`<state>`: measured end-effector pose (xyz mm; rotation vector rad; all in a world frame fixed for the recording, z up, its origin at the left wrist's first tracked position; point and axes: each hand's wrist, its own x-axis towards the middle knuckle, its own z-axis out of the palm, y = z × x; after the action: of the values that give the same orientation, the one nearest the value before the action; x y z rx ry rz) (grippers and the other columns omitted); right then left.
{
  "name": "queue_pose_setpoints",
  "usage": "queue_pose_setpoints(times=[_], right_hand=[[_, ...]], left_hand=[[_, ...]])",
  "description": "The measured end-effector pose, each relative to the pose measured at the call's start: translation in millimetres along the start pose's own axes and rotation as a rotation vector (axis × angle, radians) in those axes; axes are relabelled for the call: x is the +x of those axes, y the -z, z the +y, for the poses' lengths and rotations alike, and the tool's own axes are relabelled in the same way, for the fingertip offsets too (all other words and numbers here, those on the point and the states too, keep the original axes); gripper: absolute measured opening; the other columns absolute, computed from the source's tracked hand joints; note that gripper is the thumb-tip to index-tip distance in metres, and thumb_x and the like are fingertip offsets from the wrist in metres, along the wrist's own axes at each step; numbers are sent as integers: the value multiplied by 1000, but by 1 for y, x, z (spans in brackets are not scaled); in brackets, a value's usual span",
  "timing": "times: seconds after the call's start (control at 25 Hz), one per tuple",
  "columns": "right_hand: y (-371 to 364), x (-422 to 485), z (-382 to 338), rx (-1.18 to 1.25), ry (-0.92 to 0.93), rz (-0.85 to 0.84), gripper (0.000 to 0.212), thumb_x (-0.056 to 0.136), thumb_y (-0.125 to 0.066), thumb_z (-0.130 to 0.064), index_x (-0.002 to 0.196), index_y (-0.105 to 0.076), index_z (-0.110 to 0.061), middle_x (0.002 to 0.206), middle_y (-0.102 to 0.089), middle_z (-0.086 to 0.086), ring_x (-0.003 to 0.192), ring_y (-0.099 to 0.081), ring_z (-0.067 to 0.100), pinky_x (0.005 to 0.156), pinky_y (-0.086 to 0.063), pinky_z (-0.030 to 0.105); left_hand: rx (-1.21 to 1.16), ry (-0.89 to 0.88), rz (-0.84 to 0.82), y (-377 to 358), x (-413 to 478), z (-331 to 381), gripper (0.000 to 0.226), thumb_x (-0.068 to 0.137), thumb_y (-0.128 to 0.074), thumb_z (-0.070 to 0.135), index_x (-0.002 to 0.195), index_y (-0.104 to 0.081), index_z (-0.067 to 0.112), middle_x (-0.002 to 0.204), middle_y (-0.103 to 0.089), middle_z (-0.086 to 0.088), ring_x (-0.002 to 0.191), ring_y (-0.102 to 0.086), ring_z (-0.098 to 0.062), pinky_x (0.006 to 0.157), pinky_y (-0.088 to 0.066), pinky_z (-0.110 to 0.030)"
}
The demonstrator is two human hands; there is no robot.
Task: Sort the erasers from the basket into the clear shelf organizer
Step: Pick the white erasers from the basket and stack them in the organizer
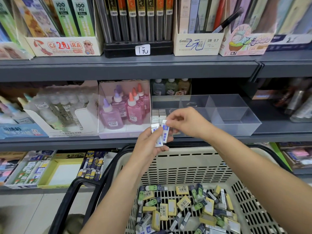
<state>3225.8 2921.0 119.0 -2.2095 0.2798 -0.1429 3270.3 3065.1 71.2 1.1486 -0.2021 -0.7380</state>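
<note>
We hold two white-and-blue erasers side by side in our left hand, whose fingers curl round their lower halves, while our right hand pinches the top end of the right one between thumb and fingertips. They hang just in front of the organizer, at its left front corner, above the far rim of the basket. Behind them a stack of white erasers already sits in the organizer's left front compartment; the other compartments look bare. Below, a pile of mixed erasers, yellow, green and dark blue, lies in the basket. From here we see a few ways to slip. Drawing one eraser free may drag its neighbour out of our left grip, so that it falls back into the pile or bounces off the shelf edge. The organizer's clear front wall is hard to see, so we may catch it and nudge the tray back. Pushing in too firmly could topple the stack, and a careless drop could land beside the glue box, or in a compartment meant for another kind
</note>
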Motion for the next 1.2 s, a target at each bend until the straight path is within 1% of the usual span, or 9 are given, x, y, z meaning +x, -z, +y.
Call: queue_pose_setpoints(times=[0.12, 0.28, 0.4, 0.52, 0.68, 0.76, 0.88, 1.08, 1.2], right_hand=[[10, -5, 4, 76, -45, 22, 8, 89, -61, -13, 91, -69, -10, 76, -69, 2, 50, -57, -2, 57, -48, 12], [16, -7, 8, 74, -39, 90, 12, 89, -61, -16, 94, -70, -10, 77, -71, 0, 56, -61, 0, 57, -47, 10], [29, 6, 11, 99, -84, 241, 10, 87, -65, -20, 92, -70, -13, 74, -71, -2, 63, -65, 2, 54, -48, 13], [39, 29, 15, -42, -118, 330, 10, 85, -66, -20, 94, -68, -16, 80, -69, 0, 66, -62, 9, 61, -50, 16], [28, 51, 19, -290, -124, 230, 13, 83, -68, -23, 95, -70, -20, 86, -66, -3, 82, -61, 14, 76, -43, 17], [19, 54, 22, -400, -117, 142, 11, 84, -66, -26, 94, -70, -22, 94, -69, -2, 85, -60, 14, 76, -43, 19], [9, 56, 28, -517, -108, 17, 20, 91, -55, -24, 106, -68, -19, 113, -66, 2, 99, -60, 19, 84, -46, 26], [7, 56, 31, -596, -92, -86, 32, 98, -40, -21, 123, -59, -16, 131, -57, 5, 116, -52, 24, 95, -39, 28], [16, 46, 29, -501, -55, -13, 30, 97, -44, -23, 122, -60, -21, 128, -59, -1, 116, -54, 18, 93, -37, 22]], left_hand=[[-68, 19, 10, 1, 0, 2, 13, 93, -52, 16, 96, -63, 10, 82, -74, -8, 74, -71, -20, 44, -48, -20], [100, 4, 30, -1, -3, -4, 4, 91, -56, 10, 93, -59, 13, 80, -74, 0, 73, -71, -15, 46, -47, -17], [235, -54, 141, 2, 2, -1, 5, 92, -55, 13, 87, -55, 15, 68, -62, 1, 57, -56, -11, 45, -39, -20], [160, -40, 135, 3, 8, 8, 5, 92, -44, 11, 87, -45, 13, 62, -54, 0, 52, -45, -10, 41, -30, -18], [124, -70, 144, 3, 8, 9, 17, 92, -33, 1, 88, -44, 13, 73, -57, -5, 57, -53, -10, 43, -38, -19], [152, -125, 165, 5, 8, 6, 19, 94, -39, -1, 89, -49, 14, 83, -59, -6, 69, -59, -10, 51, -48, -19], [159, -168, 170, 8, 9, 5, 24, 91, -41, -6, 91, -56, 12, 92, -59, -9, 81, -60, -13, 63, -54, -18], [101, -162, 139, 12, 9, 3, 22, 91, -47, -5, 105, -61, 6, 92, -67, -10, 87, -66, -17, 73, -56, -20], [138, -180, 125, 14, 9, 3, 20, 90, -54, 2, 99, -66, 16, 91, -71, -4, 86, -68, -14, 71, -55, -20]])
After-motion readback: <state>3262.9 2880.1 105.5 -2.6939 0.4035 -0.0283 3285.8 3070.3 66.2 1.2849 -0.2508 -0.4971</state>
